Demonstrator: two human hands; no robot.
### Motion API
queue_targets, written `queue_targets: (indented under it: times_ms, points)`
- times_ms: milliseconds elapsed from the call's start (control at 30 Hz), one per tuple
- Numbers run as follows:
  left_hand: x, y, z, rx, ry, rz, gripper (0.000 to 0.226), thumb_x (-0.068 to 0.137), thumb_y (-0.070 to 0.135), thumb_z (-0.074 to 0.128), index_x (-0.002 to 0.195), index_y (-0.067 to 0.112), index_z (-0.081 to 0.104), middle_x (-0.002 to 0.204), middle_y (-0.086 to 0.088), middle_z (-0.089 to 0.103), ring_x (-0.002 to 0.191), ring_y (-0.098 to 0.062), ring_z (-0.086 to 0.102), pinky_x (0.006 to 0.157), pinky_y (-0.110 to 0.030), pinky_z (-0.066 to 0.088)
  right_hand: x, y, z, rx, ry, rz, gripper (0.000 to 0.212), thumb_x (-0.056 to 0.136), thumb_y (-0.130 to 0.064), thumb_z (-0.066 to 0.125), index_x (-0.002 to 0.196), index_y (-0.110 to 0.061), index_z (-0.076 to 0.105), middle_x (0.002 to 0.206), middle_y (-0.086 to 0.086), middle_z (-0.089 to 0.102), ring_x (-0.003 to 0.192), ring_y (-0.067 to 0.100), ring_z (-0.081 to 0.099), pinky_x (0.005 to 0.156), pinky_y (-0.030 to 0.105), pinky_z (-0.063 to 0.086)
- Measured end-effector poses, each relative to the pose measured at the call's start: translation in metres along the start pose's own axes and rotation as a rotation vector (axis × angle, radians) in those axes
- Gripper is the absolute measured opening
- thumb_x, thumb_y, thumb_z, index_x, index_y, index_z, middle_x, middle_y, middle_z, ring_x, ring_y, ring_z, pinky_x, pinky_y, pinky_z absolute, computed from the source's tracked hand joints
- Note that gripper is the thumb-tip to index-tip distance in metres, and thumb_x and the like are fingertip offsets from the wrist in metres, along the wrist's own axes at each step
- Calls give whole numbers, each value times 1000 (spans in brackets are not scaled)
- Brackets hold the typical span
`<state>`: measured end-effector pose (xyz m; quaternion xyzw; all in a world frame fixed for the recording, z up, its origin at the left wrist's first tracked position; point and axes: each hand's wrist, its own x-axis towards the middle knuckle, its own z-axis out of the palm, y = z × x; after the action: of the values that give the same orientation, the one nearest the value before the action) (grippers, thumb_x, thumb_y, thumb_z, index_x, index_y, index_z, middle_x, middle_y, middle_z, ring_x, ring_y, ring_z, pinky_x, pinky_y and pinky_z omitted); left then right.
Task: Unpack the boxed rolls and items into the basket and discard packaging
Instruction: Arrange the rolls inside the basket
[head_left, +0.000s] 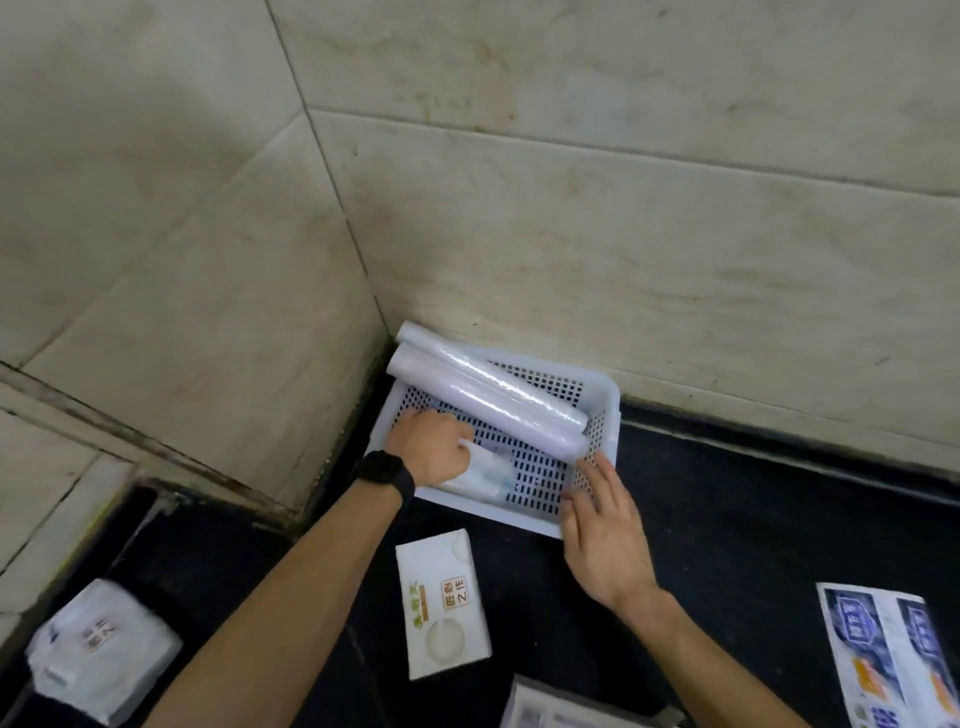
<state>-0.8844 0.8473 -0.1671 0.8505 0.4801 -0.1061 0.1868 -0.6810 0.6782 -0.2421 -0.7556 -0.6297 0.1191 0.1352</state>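
Unpacking done: two rolls (493, 400) (film-wrapped, no carton on them) lie side by side, slantwise in the basket (608, 395), their far ends sticking out over its far-left rim.
Basket location: on the dark counter (753, 519), pushed into the corner of the tiled wall.
Left hand (431, 447): inside the basket, fingers curled round a small white packet (488, 475), held low over the perforated floor. Judged the step in hand: setting it down.
Right hand (605, 535): fingers straight, laid on the basket's near-right corner and holding nothing. It appears to steady the basket.
Unpacking left: a white box (441, 603) on the counter just in front of the basket, apparently unopened, and a second box (561, 714) cut off by the bottom edge (contents cannot be told).
Packaging to discard: a flattened printed carton (893, 660) at right, well apart from the basket, and a white bag (104, 649) at lower left. Neither is discarded yet, and no bin is in view.
Progress judged: about midway. Rolls are in, one packet is going in, boxes and waste remain.
Writing, white box: a small square label of Chinese characters, partly readable as "之作"; the green characters beside it are not legible.
Writing, bag: a similar label, blurred.
Writing, carton: blue and orange print, too small to read.
Left wrist: black watch (384, 474).
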Motion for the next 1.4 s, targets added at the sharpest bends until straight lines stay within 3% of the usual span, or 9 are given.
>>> queue_targets:
  times_ms: [133, 267, 433, 567, 700, 867, 1133, 1233, 1400]
  points:
    - [8, 5, 29, 55, -137, -62, 40, 91, 23, 46, 129, 29, 59, 128, -1, 53, 114, -27, 53, 98, -38, 41, 1, 2, 2, 31, 10, -26, 54, 98, -34, 26, 127, -7, 62, 158, 11, 34, 153, 22, 6, 122, 43, 23]
    - [12, 2, 41, 188, -144, -121, 49, 90, 23, 46, 138, 31, 50, 140, -3, 49, 128, -26, 45, 114, -48, 25, 1, 2, 0, 58, 4, -26, 51, 98, -34, 27, 120, -9, 65, 160, 9, 30, 153, 19, -1, 121, 34, 11]
    - [14, 6, 35, 305, -75, -111, 51, 82, 20, 54, 132, 19, 43, 131, -8, 50, 123, -30, 44, 110, -49, 28, 0, -1, -3, 90, -14, 4, 54, 98, -36, 25, 125, -10, 63, 162, 6, 25, 152, 17, -5, 122, 33, 13]
    - [21, 7, 38, 228, -136, -35, 71, 77, 20, 57, 144, 29, 36, 140, -4, 45, 130, -28, 39, 115, -53, 22, 0, -2, -3, 98, -15, 12, 54, 97, -37, 24, 123, -10, 63, 161, 5, 27, 153, 17, -3, 122, 39, 25]
    - [27, 15, 41, 99, -237, -58, 66, 79, 18, 57, 141, 36, 42, 130, -2, 55, 119, -25, 51, 105, -41, 38, 0, -1, -2, 106, -33, 27, 53, 97, -37, 23, 119, -13, 64, 162, 4, 26, 153, 15, -5, 121, 41, 28]
    - [30, 15, 41, 164, -251, -100, 53, 79, 24, 57, 132, 30, 51, 126, -4, 54, 116, -26, 52, 106, -45, 36, 2, -1, -3, 88, -61, 26, 55, 97, -38, 22, 125, -12, 61, 163, 3, 23, 153, 15, -8, 122, 40, 25]
    - [30, 18, 32, 134, -328, -110, 30, 81, 22, 55, 110, 28, 61, 112, 0, 63, 88, -21, 56, 67, -26, 43, -1, -7, -14, 114, -87, 43, 54, 98, -37, 23, 132, -11, 56, 164, 1, 19, 151, 11, -11, 120, 33, 18]
    - [30, 17, 32, 150, -327, -107, 21, 83, 24, 55, 103, 28, 59, 115, -2, 63, 92, -22, 57, 71, -28, 43, -1, -7, -13, 120, -82, 48, 53, 99, -36, 24, 132, -10, 57, 163, 2, 21, 151, 11, -10, 122, 37, 20]
    - [31, 9, 47, 213, -261, -130, 56, 85, 26, 56, 138, 26, 40, 140, -7, 43, 129, -28, 40, 108, -46, 30, -1, -6, -13, 122, -95, 43, 59, 98, -39, 19, 131, -10, 57, 163, 3, 22, 152, 14, -9, 121, 41, 26]
